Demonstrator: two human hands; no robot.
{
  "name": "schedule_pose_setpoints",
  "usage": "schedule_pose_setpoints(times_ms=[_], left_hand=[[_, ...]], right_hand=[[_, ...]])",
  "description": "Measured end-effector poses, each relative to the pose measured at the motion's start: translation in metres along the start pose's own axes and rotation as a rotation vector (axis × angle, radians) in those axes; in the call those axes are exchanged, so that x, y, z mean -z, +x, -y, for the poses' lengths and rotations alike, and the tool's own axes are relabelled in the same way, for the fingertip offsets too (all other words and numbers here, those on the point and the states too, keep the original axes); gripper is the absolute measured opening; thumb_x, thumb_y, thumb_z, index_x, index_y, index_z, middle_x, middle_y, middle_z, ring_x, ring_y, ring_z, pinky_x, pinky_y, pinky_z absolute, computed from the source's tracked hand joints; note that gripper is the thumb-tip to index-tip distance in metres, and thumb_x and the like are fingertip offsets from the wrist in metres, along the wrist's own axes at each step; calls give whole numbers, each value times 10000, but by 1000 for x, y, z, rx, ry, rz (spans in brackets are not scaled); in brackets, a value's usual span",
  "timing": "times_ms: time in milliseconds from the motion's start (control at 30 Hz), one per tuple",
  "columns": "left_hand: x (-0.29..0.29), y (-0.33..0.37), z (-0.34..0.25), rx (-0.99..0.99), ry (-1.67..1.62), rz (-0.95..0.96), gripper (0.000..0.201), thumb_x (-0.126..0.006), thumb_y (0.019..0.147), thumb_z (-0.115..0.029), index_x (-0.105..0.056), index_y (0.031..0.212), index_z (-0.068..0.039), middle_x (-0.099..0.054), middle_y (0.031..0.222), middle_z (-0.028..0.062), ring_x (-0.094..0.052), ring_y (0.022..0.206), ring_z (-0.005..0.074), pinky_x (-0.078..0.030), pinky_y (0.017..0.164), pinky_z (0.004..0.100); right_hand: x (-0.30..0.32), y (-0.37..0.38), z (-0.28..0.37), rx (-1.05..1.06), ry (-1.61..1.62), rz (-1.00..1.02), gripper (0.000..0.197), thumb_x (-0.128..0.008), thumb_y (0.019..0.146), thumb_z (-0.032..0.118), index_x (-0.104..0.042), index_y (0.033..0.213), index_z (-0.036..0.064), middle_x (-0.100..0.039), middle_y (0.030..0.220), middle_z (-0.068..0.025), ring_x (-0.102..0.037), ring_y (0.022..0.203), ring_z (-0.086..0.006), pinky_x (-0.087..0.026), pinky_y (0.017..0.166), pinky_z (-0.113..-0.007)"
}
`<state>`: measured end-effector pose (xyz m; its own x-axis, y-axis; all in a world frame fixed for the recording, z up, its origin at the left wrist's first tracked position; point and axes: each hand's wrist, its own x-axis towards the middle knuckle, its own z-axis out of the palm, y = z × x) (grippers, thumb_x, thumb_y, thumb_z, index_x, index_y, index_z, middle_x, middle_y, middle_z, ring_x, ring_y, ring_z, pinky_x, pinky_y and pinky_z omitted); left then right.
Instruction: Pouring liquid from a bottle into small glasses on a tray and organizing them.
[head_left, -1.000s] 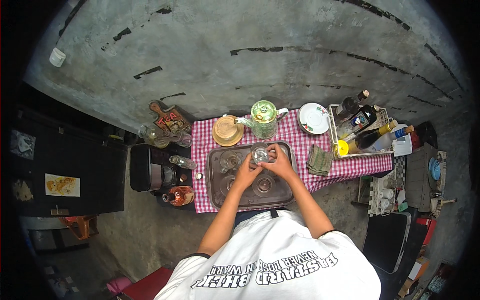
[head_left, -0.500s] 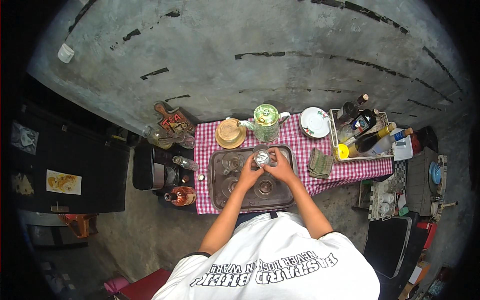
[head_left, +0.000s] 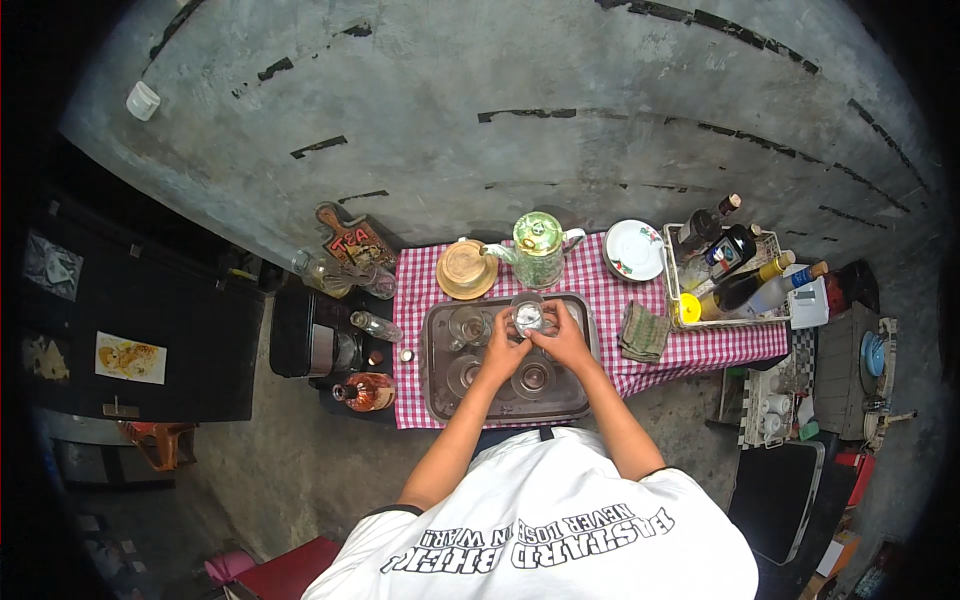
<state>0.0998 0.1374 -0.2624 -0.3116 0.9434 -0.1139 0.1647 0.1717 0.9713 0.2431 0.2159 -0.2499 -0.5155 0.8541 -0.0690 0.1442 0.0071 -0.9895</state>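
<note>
Between my two hands is a clear glass cup (head_left: pixel 528 316), held above the far right part of a brown tray (head_left: pixel 432 392). My left hand (head_left: pixel 504 348) grips its left side, and my right hand (head_left: pixel 566 337) closes round the right. The thumbs meet at the near side. Something whitish shows inside the cup, too small to make out. On the tray, another glass cup (head_left: pixel 466 326) stands left of my hands. Nearer to me lie two clear glass saucers, a left saucer (head_left: pixel 462 375) and a right saucer (head_left: pixel 534 378). My hands partly hide the tray's middle.
A green patterned teapot (head_left: pixel 538 250) stands behind the tray, with a round wooden lid (head_left: pixel 467 268) to its left. White plates (head_left: pixel 633 251), a folded green cloth (head_left: pixel 643 332) and a bottle basket (head_left: pixel 730 318) are to the right. An amber bottle (head_left: pixel 368 391) stands by the table's left edge.
The whole view has shifted slightly, so everything sits a little further right. Both hands keep the same hold on the glass cup.
</note>
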Motion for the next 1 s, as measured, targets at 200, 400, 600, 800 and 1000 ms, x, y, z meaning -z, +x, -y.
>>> schedule_pose_setpoints(times_ms=[200,400,600,800,1000], left_hand=[[2,-5,-13,-55,86,-10,788,-744,791,-69,-291,1435,-58,-579,1240,186,-636,1009,237,-548,772,339],[3,-5,-14,-126,131,-10,800,-747,785,-67,-286,1439,-65,-607,1205,179,-645,1006,261,-541,787,344],[3,-4,-16,-77,200,-29,760,-751,791,-105,-322,1417,-70,-631,1174,220,-656,1047,326,-535,813,394],[7,-2,-21,-46,272,-4,714,-741,809,-165,-343,1394,-68,-638,1147,241,-656,1033,367,-529,824,425],[8,-1,-31,-84,297,5,728,-725,790,-147,-339,1403,-78,-637,1165,230,-657,1038,370,-532,819,422]], right_hand=[[-1,-1,4,15,-19,-21,599,-827,770,176,-481,1230,9,-579,1216,-135,-619,1121,-209,-541,810,-315],[-3,0,4,30,-23,-45,573,-831,765,174,-499,1199,0,-604,1176,-148,-636,1071,-211,-558,779,-311],[-5,1,4,63,-63,-82,576,-839,756,197,-512,1189,3,-617,1136,-140,-636,1024,-206,-544,782,-316],[-9,3,-6,61,-32,-92,585,-842,756,218,-513,1193,9,-607,1142,-136,-614,1024,-207,-527,815,-326],[-7,2,-7,96,-65,-93,590,-844,754,213,-511,1193,2,-615,1170,-154,-636,1012,-222,-540,806,-332]])
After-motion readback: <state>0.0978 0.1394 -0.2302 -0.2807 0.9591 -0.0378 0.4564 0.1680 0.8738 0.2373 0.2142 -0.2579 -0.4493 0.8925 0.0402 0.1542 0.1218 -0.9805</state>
